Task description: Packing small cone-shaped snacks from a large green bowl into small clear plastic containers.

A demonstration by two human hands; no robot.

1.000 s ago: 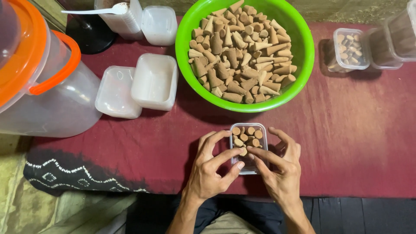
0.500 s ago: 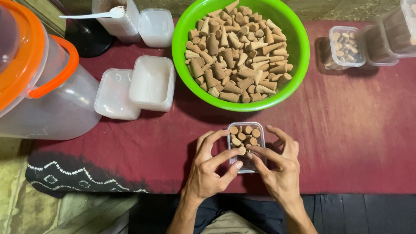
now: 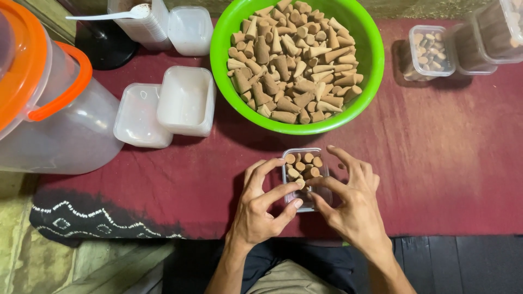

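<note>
A small clear plastic box [image 3: 305,163] partly filled with upright tan cones sits on the dark red cloth [image 3: 447,163] near the front edge. My left hand [image 3: 261,207] cups its left side, fingertips over the rim touching cones. On the box's right side is my right hand [image 3: 348,201], thumb and forefinger pinched on a cone at the box's near end. Behind the box stands a big green bowl [image 3: 365,81] heaped with tan cones [image 3: 291,65].
Two empty white tubs [image 3: 185,100] lie left of the bowl, more tubs and a white spoon [image 3: 109,15] behind. A large clear jug with orange lid and handle [image 3: 60,103] fills the left. Clear boxes with cones [image 3: 430,51] stand at the right rear.
Both hands stay at the small box; the fingers have shifted slightly, with the right thumb and forefinger now pinched on a cone at the near end.
</note>
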